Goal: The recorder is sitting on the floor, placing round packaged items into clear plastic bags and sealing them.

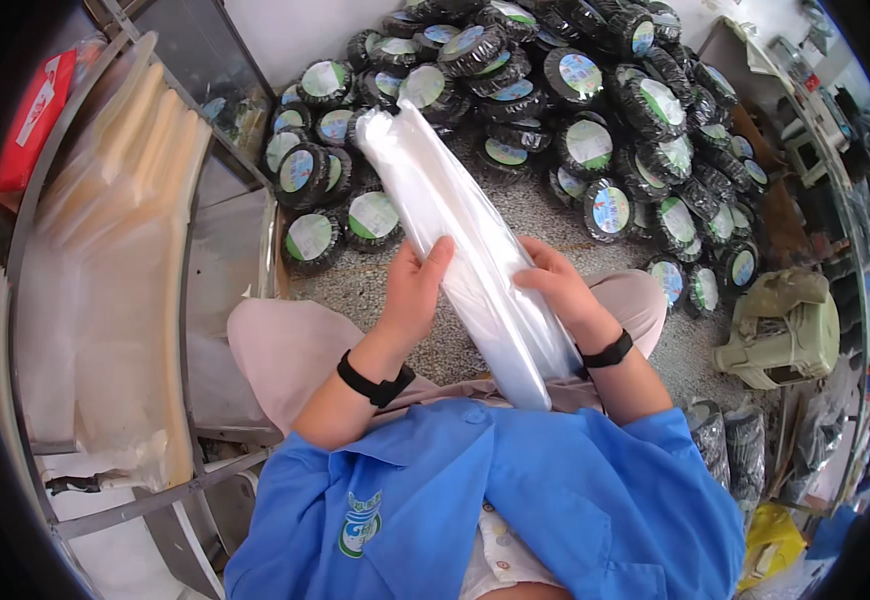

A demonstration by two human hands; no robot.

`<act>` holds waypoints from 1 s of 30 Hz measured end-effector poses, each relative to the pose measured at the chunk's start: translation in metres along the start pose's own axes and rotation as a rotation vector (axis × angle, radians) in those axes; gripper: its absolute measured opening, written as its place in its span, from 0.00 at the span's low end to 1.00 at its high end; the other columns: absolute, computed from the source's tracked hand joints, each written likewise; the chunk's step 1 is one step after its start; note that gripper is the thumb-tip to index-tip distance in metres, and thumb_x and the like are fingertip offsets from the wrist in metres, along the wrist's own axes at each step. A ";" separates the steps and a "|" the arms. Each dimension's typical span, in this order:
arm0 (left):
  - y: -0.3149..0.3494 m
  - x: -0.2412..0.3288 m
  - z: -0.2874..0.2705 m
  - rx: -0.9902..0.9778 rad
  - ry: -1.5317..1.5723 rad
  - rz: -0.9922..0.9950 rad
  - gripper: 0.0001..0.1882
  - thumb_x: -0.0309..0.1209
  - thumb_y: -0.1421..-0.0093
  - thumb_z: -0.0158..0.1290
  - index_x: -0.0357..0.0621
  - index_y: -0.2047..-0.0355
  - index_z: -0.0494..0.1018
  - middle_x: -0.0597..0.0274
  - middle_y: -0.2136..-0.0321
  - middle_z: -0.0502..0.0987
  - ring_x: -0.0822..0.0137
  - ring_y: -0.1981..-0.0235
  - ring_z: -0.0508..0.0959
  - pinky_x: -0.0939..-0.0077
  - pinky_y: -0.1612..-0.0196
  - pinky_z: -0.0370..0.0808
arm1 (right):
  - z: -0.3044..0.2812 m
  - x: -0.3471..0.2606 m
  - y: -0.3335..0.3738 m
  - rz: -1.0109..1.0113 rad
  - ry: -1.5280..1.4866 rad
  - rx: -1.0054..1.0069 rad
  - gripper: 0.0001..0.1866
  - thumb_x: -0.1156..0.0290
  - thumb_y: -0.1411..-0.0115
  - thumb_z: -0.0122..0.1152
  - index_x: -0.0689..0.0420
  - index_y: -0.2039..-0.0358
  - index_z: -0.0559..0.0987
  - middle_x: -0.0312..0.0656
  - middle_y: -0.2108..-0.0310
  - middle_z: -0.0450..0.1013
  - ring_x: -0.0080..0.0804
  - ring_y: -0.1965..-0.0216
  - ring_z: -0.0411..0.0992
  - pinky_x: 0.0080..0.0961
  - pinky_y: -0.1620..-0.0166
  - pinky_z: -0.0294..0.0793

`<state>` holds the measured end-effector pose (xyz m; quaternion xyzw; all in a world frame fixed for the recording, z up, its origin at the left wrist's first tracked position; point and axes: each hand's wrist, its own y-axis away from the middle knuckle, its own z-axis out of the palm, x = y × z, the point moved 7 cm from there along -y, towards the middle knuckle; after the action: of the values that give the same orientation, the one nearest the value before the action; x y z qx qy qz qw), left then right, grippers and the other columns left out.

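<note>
Across my lap, slanting from upper left to lower right, lies a long folded bundle of clear plastic film (465,235). My left hand (418,285) grips its left edge, thumb on top and fingers underneath. On the opposite edge my right hand (558,285) is closed round the film in the same way, its thumb pressed on the upper face. The far end of the bundle looks crumpled, while the near end is smooth and reaches my waist. Fingers below the film are hidden.
Beyond the film rises a heap of round black-wrapped rolls (587,145) with round labels. A metal rack (187,300) at left holds stacked plastic sheets (105,290). To the right stands a green plastic stool (780,330), with a yellow bag (773,545) lower down.
</note>
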<state>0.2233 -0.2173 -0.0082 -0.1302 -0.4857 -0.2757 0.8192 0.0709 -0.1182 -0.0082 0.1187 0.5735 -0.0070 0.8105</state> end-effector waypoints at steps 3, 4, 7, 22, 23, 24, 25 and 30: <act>0.005 0.016 -0.006 -0.041 -0.290 0.123 0.17 0.32 0.33 0.53 0.32 0.49 0.68 0.56 0.56 0.77 0.73 0.57 0.77 0.78 0.54 0.75 | 0.012 -0.006 -0.006 -0.024 0.246 -0.016 0.30 0.64 0.40 0.64 0.66 0.41 0.67 0.47 0.48 0.71 0.27 0.49 0.70 0.27 0.46 0.70; 0.008 0.020 -0.005 -0.103 -0.309 0.125 0.16 0.30 0.34 0.53 0.33 0.49 0.69 0.57 0.56 0.78 0.72 0.57 0.77 0.76 0.53 0.75 | 0.025 -0.001 -0.011 -0.099 0.259 -0.044 0.28 0.62 0.38 0.65 0.64 0.43 0.69 0.44 0.50 0.73 0.25 0.50 0.71 0.26 0.48 0.71; 0.010 0.035 -0.026 -0.204 -0.236 0.081 0.16 0.31 0.34 0.52 0.37 0.48 0.69 0.59 0.55 0.78 0.71 0.57 0.77 0.74 0.52 0.74 | 0.043 0.002 -0.012 -0.141 0.153 -0.137 0.23 0.65 0.37 0.64 0.63 0.45 0.72 0.40 0.53 0.75 0.24 0.53 0.72 0.25 0.50 0.72; 0.027 -0.048 0.001 -0.132 0.367 -0.420 0.26 0.41 0.29 0.45 0.36 0.38 0.61 0.48 0.42 0.69 0.61 0.45 0.74 0.67 0.44 0.74 | 0.015 -0.051 0.008 -0.142 -0.087 0.135 0.26 0.56 0.37 0.63 0.65 0.49 0.74 0.43 0.60 0.78 0.27 0.62 0.78 0.25 0.60 0.79; 0.026 -0.052 0.002 -0.133 0.375 -0.422 0.26 0.41 0.29 0.45 0.36 0.38 0.61 0.48 0.42 0.69 0.61 0.45 0.74 0.67 0.44 0.74 | 0.008 -0.046 0.006 -0.138 -0.080 0.138 0.26 0.56 0.37 0.63 0.65 0.49 0.74 0.43 0.60 0.78 0.27 0.62 0.78 0.25 0.60 0.79; 0.021 -0.051 -0.006 -0.011 0.380 -0.324 0.24 0.41 0.29 0.45 0.36 0.40 0.64 0.51 0.46 0.73 0.63 0.49 0.76 0.68 0.47 0.75 | -0.006 -0.036 0.003 -0.129 -0.131 0.164 0.26 0.56 0.37 0.63 0.65 0.48 0.73 0.42 0.60 0.78 0.27 0.62 0.78 0.25 0.60 0.79; 0.016 -0.047 -0.015 0.109 0.380 -0.226 0.23 0.40 0.29 0.46 0.35 0.42 0.66 0.54 0.50 0.76 0.65 0.53 0.78 0.69 0.50 0.77 | -0.017 -0.029 -0.001 -0.124 -0.185 0.192 0.27 0.56 0.37 0.63 0.65 0.48 0.72 0.42 0.60 0.78 0.28 0.62 0.78 0.25 0.60 0.79; 0.012 0.038 -0.029 0.055 -0.358 0.098 0.16 0.36 0.30 0.47 0.35 0.52 0.73 0.61 0.65 0.80 0.72 0.68 0.77 0.75 0.63 0.75 | -0.044 0.007 -0.044 0.073 0.238 0.369 0.25 0.57 0.32 0.55 0.63 0.43 0.68 0.46 0.52 0.73 0.30 0.49 0.73 0.32 0.46 0.73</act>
<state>0.2659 -0.2341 0.0111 -0.1783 -0.6241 -0.1945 0.7355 0.0257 -0.1515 -0.0363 0.2857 0.6493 -0.0683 0.7015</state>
